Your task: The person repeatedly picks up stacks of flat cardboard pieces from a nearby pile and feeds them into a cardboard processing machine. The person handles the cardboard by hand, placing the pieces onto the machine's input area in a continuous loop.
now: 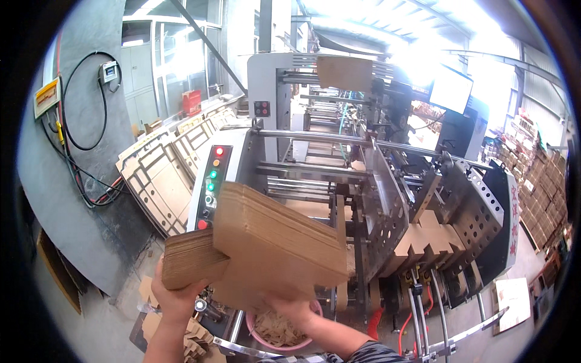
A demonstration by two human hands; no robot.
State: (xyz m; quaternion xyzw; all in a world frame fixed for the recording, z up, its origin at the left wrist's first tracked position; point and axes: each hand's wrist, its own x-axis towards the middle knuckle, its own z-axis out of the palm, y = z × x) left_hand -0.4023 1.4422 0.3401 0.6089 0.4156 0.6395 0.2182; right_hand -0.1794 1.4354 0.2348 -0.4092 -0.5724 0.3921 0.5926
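A thick stack of die-cut brown cardboard blanks (278, 248) is tilted up in front of me, its many layered edges showing. My left hand (175, 291) grips the narrower flap end of the stack at the left, fingers partly hidden behind it. Along the lower edge, my right hand (292, 311) holds the same stack, its fingertips hidden. Below the stack stands a pink basin (284, 348) full of cardboard scraps. At the right, another pile of cardboard blanks (430, 239) sits between the perforated metal side plates of the machine.
A control panel (212, 175) with lit red and green buttons is just beyond the stack. Metal rails (315, 172) cross the machine. Wooden die boards (160, 178) lean at the left. Cardboard offcuts (193, 339) lie lower left; bundled stacks (538, 187) stand far right.
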